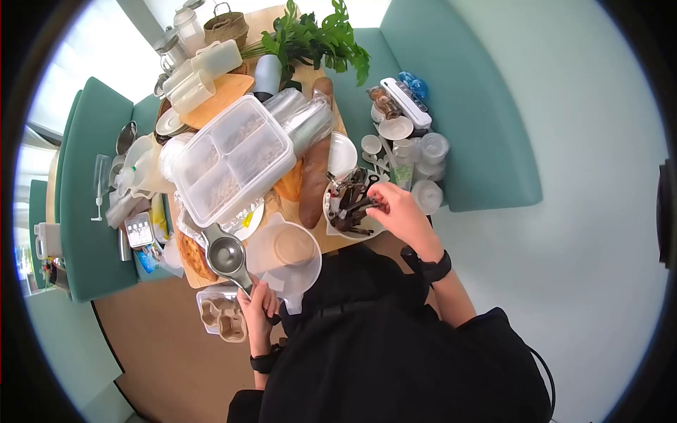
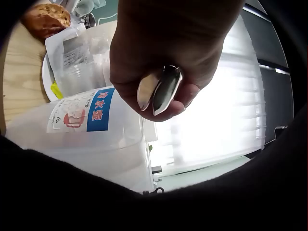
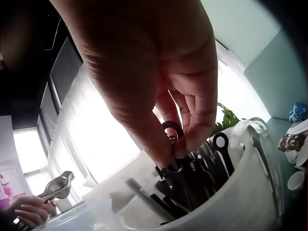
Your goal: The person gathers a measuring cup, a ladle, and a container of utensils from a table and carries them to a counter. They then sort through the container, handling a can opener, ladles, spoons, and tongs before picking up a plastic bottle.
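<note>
My left hand [image 1: 259, 304] grips the handles of a metal citrus squeezer [image 1: 227, 255], its round cup pointing away from me; in the left wrist view the handle ends [image 2: 160, 91] stick out of the fist [image 2: 161, 62]. My right hand [image 1: 400, 217] reaches into a white tub [image 1: 327, 211] full of dark-handled utensils. In the right wrist view the thumb and fingers of that hand [image 3: 159, 82] pinch a dark looped handle [image 3: 173, 129] above the tub [image 3: 226, 202]. What hangs below this handle is hidden among the other utensils.
A clear pitcher [image 1: 307, 261] lies at the near table edge beside the left hand. Beyond are a divided lidded container [image 1: 236, 158], a long brown loaf [image 1: 315, 183], a cutting board [image 1: 218, 99] and green leaves [image 1: 303, 39]. Cups and bowls [image 1: 395, 127] crowd the right bench.
</note>
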`<action>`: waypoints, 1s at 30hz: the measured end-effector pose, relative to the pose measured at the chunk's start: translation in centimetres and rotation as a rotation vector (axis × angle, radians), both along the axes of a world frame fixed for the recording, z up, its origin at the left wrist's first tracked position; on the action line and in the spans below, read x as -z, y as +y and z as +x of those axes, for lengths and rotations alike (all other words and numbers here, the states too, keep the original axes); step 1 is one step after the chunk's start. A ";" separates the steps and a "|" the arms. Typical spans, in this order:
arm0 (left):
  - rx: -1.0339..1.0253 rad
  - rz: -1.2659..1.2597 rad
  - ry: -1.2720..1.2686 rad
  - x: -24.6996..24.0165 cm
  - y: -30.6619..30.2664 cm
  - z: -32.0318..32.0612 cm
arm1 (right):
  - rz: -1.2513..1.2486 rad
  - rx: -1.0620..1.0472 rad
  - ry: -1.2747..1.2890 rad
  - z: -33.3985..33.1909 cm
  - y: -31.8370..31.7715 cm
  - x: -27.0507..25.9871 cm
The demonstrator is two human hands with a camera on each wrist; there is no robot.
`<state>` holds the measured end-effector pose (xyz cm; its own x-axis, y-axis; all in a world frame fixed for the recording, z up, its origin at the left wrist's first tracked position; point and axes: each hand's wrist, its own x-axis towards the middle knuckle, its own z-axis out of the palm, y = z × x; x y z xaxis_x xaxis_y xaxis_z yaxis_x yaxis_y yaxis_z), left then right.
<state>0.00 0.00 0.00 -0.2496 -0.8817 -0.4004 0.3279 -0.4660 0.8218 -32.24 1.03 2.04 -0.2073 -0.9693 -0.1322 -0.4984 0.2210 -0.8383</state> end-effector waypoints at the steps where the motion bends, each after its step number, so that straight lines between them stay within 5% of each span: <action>1: -0.006 0.005 0.007 -0.2 0.0 0.0 | -0.020 -0.055 0.000 0.3 0.1 -0.2; 9: -0.051 0.055 0.055 -0.1 -0.3 0.0 | -0.380 -0.356 0.242 5.1 1.7 1.2; 12: -0.050 0.055 0.015 -0.2 -0.2 0.0 | -0.184 -0.147 -0.030 3.0 2.0 -1.1; 15: -0.042 0.038 -0.057 -0.4 -0.2 -0.4 | -0.144 0.115 0.075 -0.4 1.6 -1.3; 18: -0.026 0.019 -0.073 -0.3 -0.5 -0.5 | -0.176 0.125 0.327 -2.6 1.6 0.7; 27: -0.073 0.034 -0.075 -0.6 -0.3 -0.8 | -0.185 0.127 0.339 -1.8 2.2 2.1; 30: 0.088 0.090 -0.072 -2.5 0.0 0.4 | -0.241 0.125 0.306 -0.9 2.2 -0.7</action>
<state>0.39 -0.03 2.50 -0.2923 -0.8174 -0.4965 0.2236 -0.5632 0.7955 -33.11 3.19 2.74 -0.3202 -0.9298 0.1814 -0.7143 0.1112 -0.6910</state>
